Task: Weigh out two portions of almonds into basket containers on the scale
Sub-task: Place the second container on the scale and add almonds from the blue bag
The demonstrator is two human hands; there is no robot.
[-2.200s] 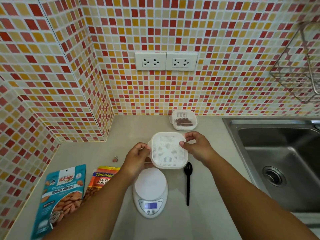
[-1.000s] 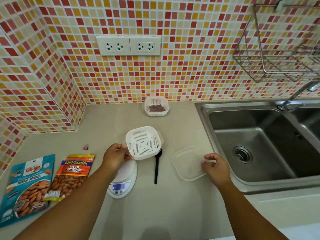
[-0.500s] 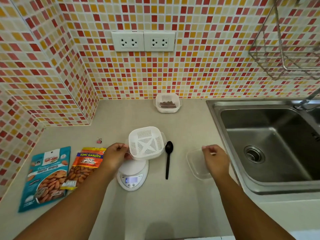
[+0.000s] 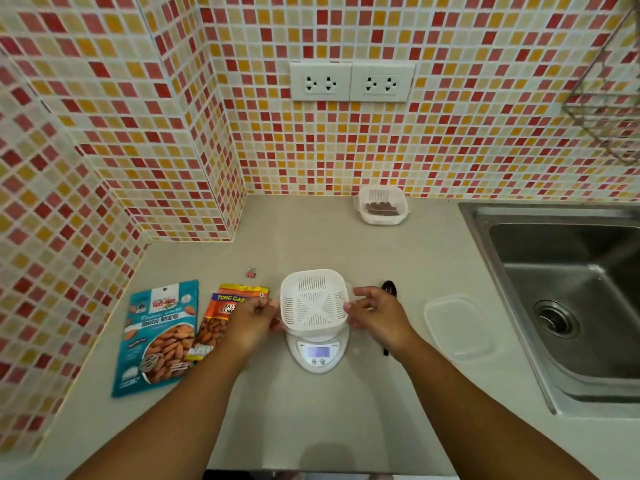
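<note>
A white slotted basket container [image 4: 313, 301] sits over the white digital scale [image 4: 318, 353], whose display is lit. My left hand [image 4: 254, 318] grips the basket's left rim and my right hand [image 4: 375, 315] grips its right rim. The basket looks empty. A second basket container [image 4: 382, 204] holding dark almonds stands at the back by the wall. Two almond bags lie flat at the left: a teal bag [image 4: 157, 336] and an orange bag [image 4: 225, 318], partly under my left hand.
A clear lid [image 4: 457, 327] lies to the right of the scale, near the steel sink [image 4: 568, 299]. A black spoon [image 4: 388, 289] lies behind my right hand. A small pink clip [image 4: 251, 271] lies behind the bags. A wire rack [image 4: 609, 98] hangs at upper right.
My right hand set the clear lid down on the counter at the right and came back to the basket's right rim. The basket now sits lower, over the scale.
</note>
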